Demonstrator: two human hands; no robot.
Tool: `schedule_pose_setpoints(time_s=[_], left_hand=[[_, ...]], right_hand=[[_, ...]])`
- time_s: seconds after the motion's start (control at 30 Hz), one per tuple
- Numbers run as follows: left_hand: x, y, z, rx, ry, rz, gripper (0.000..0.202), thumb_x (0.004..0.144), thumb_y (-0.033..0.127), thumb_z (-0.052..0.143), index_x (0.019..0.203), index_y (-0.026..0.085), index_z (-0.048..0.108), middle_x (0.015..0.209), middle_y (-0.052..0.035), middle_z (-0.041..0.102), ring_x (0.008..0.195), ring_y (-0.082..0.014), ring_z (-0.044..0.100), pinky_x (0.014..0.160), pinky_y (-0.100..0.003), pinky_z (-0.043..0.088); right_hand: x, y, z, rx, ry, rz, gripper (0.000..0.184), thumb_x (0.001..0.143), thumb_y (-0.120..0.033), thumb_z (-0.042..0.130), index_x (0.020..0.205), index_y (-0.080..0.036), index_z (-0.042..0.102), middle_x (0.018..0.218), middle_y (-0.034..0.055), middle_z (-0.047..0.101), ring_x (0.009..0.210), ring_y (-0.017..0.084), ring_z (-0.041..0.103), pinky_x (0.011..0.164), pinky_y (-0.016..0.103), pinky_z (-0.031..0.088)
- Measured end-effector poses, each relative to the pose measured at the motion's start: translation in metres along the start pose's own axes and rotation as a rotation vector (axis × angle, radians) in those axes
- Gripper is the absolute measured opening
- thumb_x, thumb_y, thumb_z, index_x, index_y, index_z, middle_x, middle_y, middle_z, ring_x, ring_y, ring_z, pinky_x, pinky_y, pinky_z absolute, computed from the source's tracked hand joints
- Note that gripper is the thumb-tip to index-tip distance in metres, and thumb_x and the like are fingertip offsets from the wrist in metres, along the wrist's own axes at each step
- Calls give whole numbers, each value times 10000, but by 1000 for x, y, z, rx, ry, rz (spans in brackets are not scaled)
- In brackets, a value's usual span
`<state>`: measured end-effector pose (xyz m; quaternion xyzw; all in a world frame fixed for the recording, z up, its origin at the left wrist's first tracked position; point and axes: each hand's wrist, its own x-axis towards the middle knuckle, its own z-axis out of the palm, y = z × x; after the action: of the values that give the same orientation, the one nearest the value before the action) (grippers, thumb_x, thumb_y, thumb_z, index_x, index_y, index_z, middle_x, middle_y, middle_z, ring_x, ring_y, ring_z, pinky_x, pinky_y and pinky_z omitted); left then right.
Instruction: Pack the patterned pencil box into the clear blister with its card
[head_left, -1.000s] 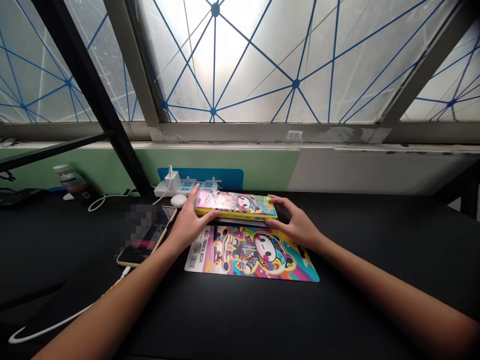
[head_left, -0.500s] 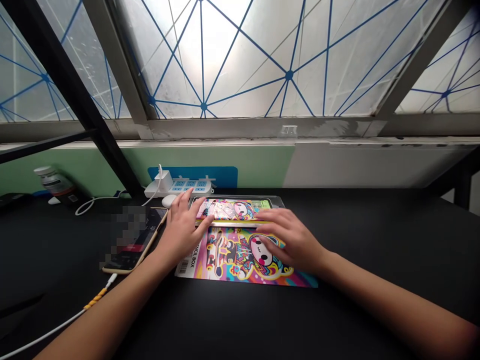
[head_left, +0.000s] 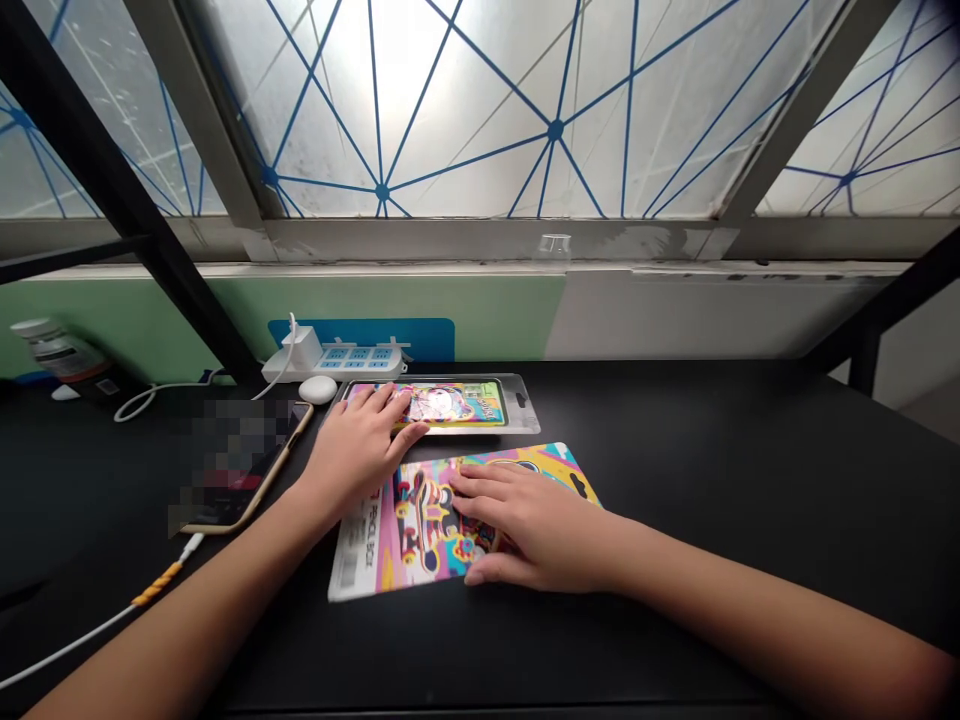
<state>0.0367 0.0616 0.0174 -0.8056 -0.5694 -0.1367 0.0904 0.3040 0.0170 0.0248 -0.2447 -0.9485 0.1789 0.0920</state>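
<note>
A colourful cartoon-printed pencil box lies in a clear plastic blister tray at the back of the table. My left hand rests on the tray's left side, its fingertips touching the pencil box's near left part. In front of the tray lies a printed cardboard backing card labelled "pencil box", turned at an angle. My right hand lies flat on the card, fingers spread, hiding much of its picture.
A white power strip with a plugged-in charger stands behind the tray, with a small white round object beside it. A phone, partly blurred out, lies left of my left hand. A bottle stands far left, near a white cable.
The pencil box now sits in the tray, with my hands no longer on either side of it. My right hand has moved onto the card, and the card has turned and shifted toward me.
</note>
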Motion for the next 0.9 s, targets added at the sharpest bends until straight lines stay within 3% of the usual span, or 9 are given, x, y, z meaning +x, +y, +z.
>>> schedule_pose_setpoints(time_s=[0.07,0.13,0.27,0.4,0.53,0.63,0.73,0.83,0.9], left_hand=[[0,-3,-2,22,22,-9,639,1053,582,266,1357,163,642,1459,-173,595,1367,-381,512,1111,-537,419],[-1,-5,-3,22,33,-21,635,1053,579,258,1305,156,660,1468,-186,582,1370,-370,517,1110,-528,423],[-3,-6,-1,-11,19,-48,653,1053,594,252,1432,158,558,1581,-168,476,1468,-353,426,1154,-554,365],[-2,-8,3,-33,-52,-49,684,1048,611,281,1568,190,420,1627,-148,406,1516,-365,350,1171,-594,313],[0,-11,2,-51,-95,-41,657,1049,601,287,1525,200,497,1641,-148,375,1525,-394,318,1168,-633,286],[0,-12,-4,-141,-116,-63,631,1049,605,269,1470,226,549,1634,-125,395,1524,-384,327,1171,-658,263],[-4,-11,-12,-256,-140,-73,586,1042,629,267,1297,262,646,1635,-101,404,1530,-362,324,1171,-673,249],[-9,-8,-17,-298,-157,-49,531,1018,660,328,1095,258,667,1621,-91,434,1535,-364,312,1174,-679,236],[-12,-6,-17,-289,-163,-34,497,1000,667,379,1063,252,645,1604,-99,460,1532,-371,316,1177,-675,239]], right_hand=[[0,-1,0,-4,83,-6,478,981,-551,579,1176,-138,717,1248,159,721,1180,291,643,1067,442,455],[1,-1,1,-31,150,24,417,984,-522,587,1139,-153,706,1107,128,725,1039,267,650,973,431,485],[5,2,5,-137,212,161,462,955,-534,622,1212,-149,636,1201,153,652,1089,311,580,956,477,469],[8,2,7,-229,218,286,280,976,-454,604,938,-177,611,1030,113,644,959,283,577,874,443,469],[8,-2,6,-206,221,323,278,972,-453,600,860,-205,543,911,78,649,809,234,578,721,352,439],[2,3,-9,-139,253,386,293,955,-501,595,896,-220,540,762,29,640,672,200,553,622,313,378],[-11,27,-38,-67,286,541,378,918,-616,583,891,-240,560,743,14,652,656,194,555,601,305,360],[-27,68,-66,120,56,705,508,893,-728,524,759,-242,585,714,2,643,628,177,542,556,298,347],[-38,93,-77,199,-98,794,560,837,-774,554,683,-236,565,642,-5,589,571,164,493,512,299,318]])
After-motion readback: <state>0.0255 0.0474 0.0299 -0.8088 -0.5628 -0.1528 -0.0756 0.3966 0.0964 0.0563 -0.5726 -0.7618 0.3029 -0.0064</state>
